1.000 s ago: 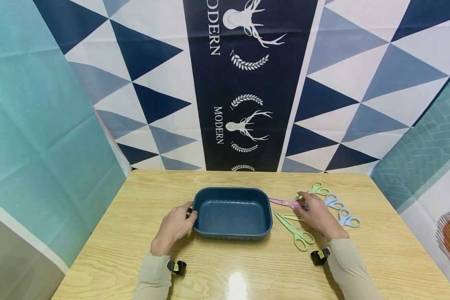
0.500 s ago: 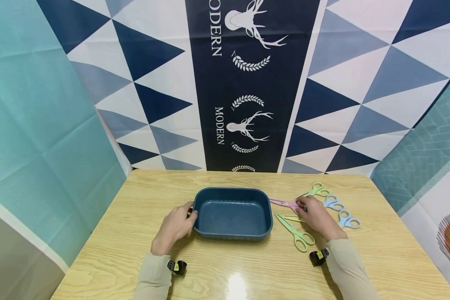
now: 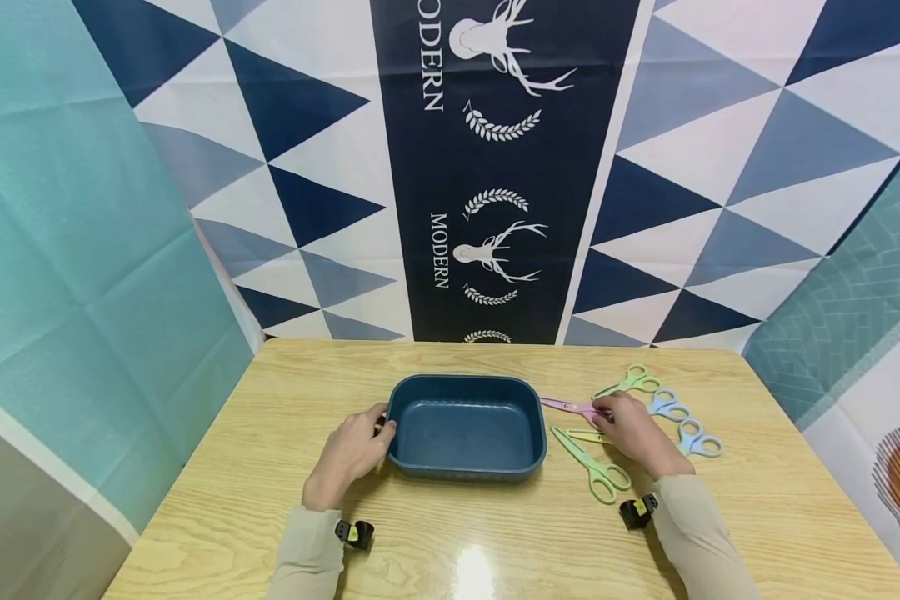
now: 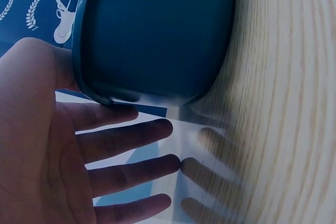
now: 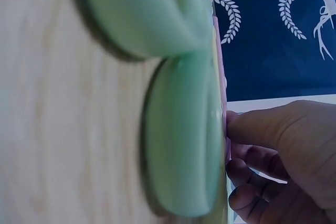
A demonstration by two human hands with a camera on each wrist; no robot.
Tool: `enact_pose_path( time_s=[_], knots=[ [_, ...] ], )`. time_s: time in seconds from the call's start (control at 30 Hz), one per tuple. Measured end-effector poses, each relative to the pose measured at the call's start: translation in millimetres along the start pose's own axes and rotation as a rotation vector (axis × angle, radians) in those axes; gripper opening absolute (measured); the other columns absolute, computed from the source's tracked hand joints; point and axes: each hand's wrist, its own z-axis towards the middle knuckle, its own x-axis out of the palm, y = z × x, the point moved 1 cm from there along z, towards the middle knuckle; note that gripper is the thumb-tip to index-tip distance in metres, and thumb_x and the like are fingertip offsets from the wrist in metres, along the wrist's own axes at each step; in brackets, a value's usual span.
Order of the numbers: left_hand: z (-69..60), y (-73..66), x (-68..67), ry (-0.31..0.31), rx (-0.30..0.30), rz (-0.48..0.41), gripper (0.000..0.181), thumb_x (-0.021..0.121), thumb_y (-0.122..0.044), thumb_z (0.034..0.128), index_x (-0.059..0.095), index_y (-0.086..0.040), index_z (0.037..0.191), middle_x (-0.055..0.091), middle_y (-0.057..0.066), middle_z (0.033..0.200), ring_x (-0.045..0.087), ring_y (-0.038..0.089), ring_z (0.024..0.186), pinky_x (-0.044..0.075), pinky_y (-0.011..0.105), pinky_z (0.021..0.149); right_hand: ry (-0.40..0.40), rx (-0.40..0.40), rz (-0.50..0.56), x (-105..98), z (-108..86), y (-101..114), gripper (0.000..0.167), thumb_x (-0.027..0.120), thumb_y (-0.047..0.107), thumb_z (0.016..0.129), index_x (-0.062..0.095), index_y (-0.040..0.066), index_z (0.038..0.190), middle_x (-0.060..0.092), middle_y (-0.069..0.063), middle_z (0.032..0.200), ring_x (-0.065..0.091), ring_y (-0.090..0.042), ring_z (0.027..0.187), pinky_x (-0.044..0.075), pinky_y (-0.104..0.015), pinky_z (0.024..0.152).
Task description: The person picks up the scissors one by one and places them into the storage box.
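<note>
A dark blue rectangular plastic container [image 3: 465,479] sits on the table. My left hand [image 3: 351,450] holds its left end, with the thumb over the rim and the other fingers stretched along the outside in the left wrist view. My right hand [image 3: 633,429] pinches the handle of the pink scissors [image 3: 570,406] between thumb and fingers. Their blades point left toward the container; the finger loops are hidden under the hand. Green scissors [image 3: 591,468] lie just in front, their handle large in the right wrist view [image 5: 181,135]. Yellow scissors [image 3: 585,435] show partly beside them.
Beyond the right hand lie green scissors [image 3: 633,380], blue scissors [image 3: 667,406] and another blue pair [image 3: 697,439], partly covered by the hand. The wooden table [image 3: 420,542] ends at a patterned cloth backdrop [image 3: 487,167].
The right hand's fingers have come down and closed on the pink scissors' handle. The left hand and container have stayed in place.
</note>
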Motion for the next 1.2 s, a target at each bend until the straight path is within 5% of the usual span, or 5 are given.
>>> enact_pose_path(
  time_s=[0.73, 1.2],
  knots=[
    [0.6, -0.5, -1.4, 0.020, 0.005, -0.044, 0.039, 0.054, -0.032, 0.1058, 0.063, -0.011, 0.137, 0.074, 0.010, 0.113, 0.072, 0.026, 0.098, 0.056, 0.049, 0.084, 0.018, 0.008, -0.015, -1.5, 3.2, -4.5, 0.017, 0.072, -0.002, 0.091, 0.074, -0.010, 0.105, 0.068, -0.023, 0.098, 0.067, -0.036, 0.090, 0.057, -0.051, 0.079],
    [0.4, 0.9, -2.4, 0.026, -0.001, -0.045, 0.039, 0.054, -0.029, 0.1049, 0.062, -0.012, 0.139, 0.074, 0.008, 0.115, 0.071, 0.028, 0.103, 0.055, 0.051, 0.088, -0.048, -0.080, -0.045, -3.7, 3.6, -6.1, 0.011, 0.073, 0.001, 0.091, 0.074, -0.007, 0.099, 0.070, -0.020, 0.093, 0.066, -0.037, 0.087, 0.053, -0.054, 0.083]
  ],
)
